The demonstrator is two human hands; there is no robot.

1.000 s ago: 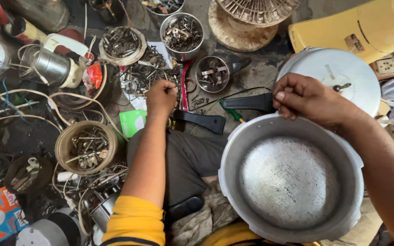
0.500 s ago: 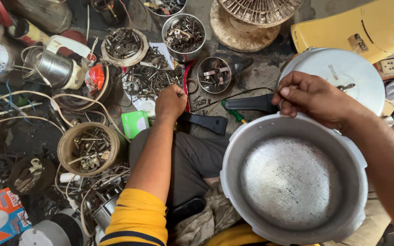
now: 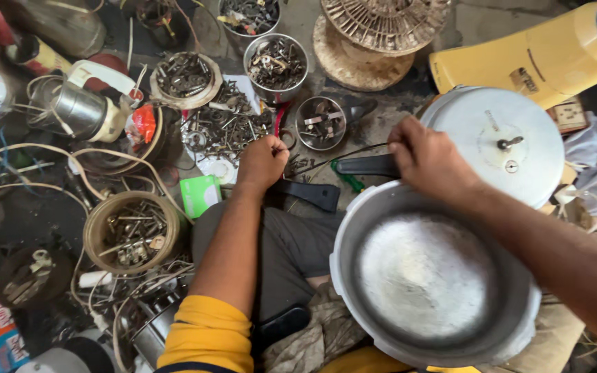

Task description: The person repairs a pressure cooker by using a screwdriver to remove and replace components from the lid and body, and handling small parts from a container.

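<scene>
Pot (image 3: 437,276) sits in my lap, mouth up, empty, its dull metal bottom showing. It lies low and to my right, close against my body. Its black handle (image 3: 371,164) sticks out from the far rim, long axis running leftward across the floor, away from me and toward the centre of the clutter.

Right hand (image 3: 431,160) is closed over the root of that handle, at the pot's far rim, knuckles up. It is plainly the nearer hand to the pot; it is touching it.

Left hand (image 3: 262,163) reaches straight ahead, forearm along my thigh, fingers curled down into the pile of loose screws and small metal parts (image 3: 222,128) on the floor. Cannot tell whether it has pinched anything; fingertips are hidden under the hand. It is well apart from the pot, left of the handle's tip.

A second black handle piece (image 3: 309,195) lies on the floor between the two hands, just right of my left wrist.

Lid (image 3: 502,145), round and pale with a centre knob, lies flat beyond the pot, just behind my right hand. Tins of hardware (image 3: 276,63) stand further out, past the screw pile.
</scene>
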